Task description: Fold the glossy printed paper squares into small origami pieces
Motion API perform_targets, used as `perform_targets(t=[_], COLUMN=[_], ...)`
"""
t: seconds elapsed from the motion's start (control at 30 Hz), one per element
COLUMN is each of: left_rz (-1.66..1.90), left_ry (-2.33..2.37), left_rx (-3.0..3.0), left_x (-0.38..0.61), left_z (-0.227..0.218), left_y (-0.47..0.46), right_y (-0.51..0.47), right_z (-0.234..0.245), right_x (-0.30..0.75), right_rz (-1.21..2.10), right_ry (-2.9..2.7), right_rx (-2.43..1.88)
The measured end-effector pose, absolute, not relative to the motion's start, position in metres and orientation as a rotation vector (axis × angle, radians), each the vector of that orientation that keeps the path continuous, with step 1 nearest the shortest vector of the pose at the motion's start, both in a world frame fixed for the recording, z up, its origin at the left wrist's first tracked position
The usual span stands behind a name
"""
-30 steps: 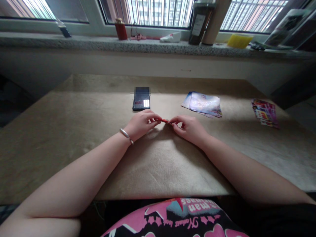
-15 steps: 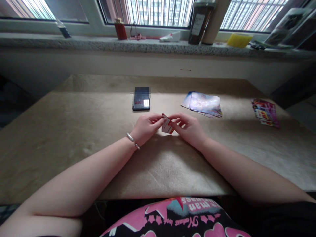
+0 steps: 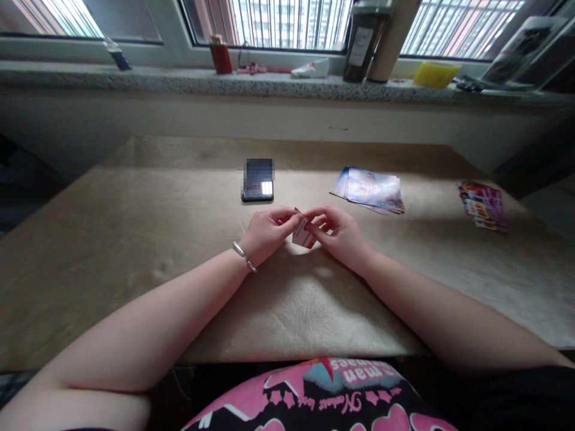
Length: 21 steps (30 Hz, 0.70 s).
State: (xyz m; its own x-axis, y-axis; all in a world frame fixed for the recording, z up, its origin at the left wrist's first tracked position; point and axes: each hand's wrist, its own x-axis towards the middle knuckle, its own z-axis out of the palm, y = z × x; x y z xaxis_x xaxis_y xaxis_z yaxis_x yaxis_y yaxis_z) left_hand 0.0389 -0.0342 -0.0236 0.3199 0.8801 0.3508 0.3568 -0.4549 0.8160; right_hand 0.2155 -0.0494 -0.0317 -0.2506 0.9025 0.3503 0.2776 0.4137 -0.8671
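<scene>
A small red and white card packet (image 3: 303, 234) is pinched between both my hands over the middle of the tan table (image 3: 135, 239). My left hand (image 3: 268, 230), with a silver bracelet on its wrist, closes its fingertips on the packet's left edge. My right hand (image 3: 338, 232) closes its fingers on the top and right edge. The packet stands tilted, its white face toward me.
A dark phone (image 3: 257, 179) lies just beyond my hands. A fanned pile of pale blue cards (image 3: 369, 189) lies at the right, a colourful wrapper (image 3: 483, 205) further right. The windowsill (image 3: 269, 84) holds a red lighter, a dark jar and a yellow sponge.
The packet was held flat and edge-on a second ago; both hands have since tipped it up so its white face shows. The hands stay in nearly the same spot.
</scene>
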Motion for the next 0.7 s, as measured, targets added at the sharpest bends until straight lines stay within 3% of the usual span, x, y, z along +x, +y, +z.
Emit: perform_targets(t=[0.27, 0.7], left_rz=[1.237, 1.146], left_ry=[1.043, 0.884], left_rx=[1.825, 1.827], left_x=[0.038, 0.039], left_z=[-0.032, -0.032], left_y=[-0.028, -0.029], right_y=[-0.042, -0.044], right_z=[-0.040, -0.037], right_x=[0.215, 0.220], right_rz=[1.052, 0.606], right_ry=[-1.719, -1.912], right_rx=[-1.135, -1.138])
